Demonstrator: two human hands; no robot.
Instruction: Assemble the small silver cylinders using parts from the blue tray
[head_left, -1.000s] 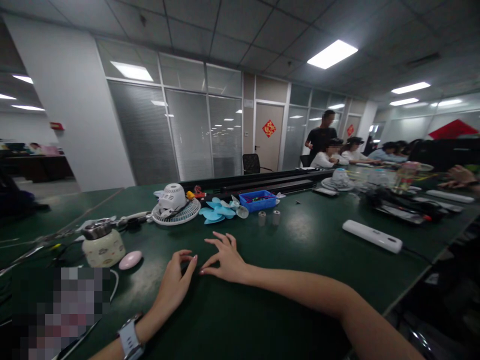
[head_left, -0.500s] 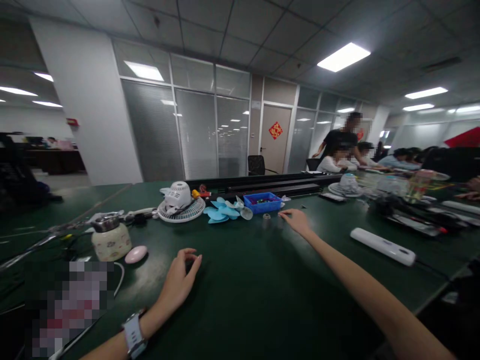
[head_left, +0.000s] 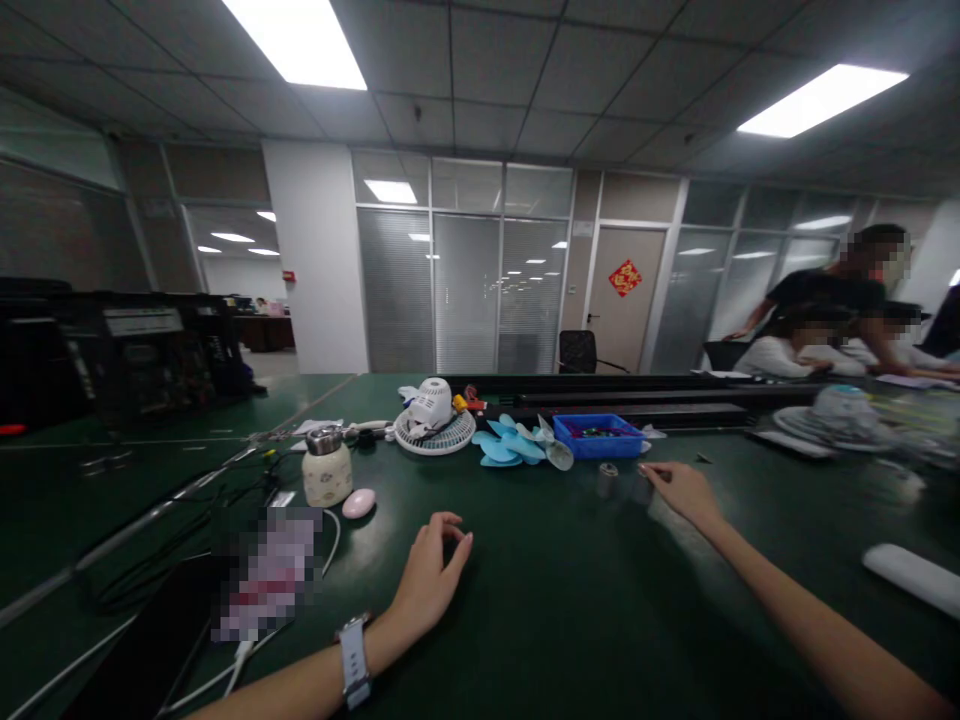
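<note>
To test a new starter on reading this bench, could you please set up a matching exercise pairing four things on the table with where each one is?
Things
1. left hand
2. right hand
3. pink oval object
4. light-blue fan blades

Places
A. between the white fan grille and the blue tray
B. beside the cream jar
C. curled on the green table, nearest the camera
D. far out, fingertips by the small grey cylinder

Pairs: 1-C, 2-D, 3-B, 4-A

small grey cylinder [head_left: 607, 473], upright
</note>
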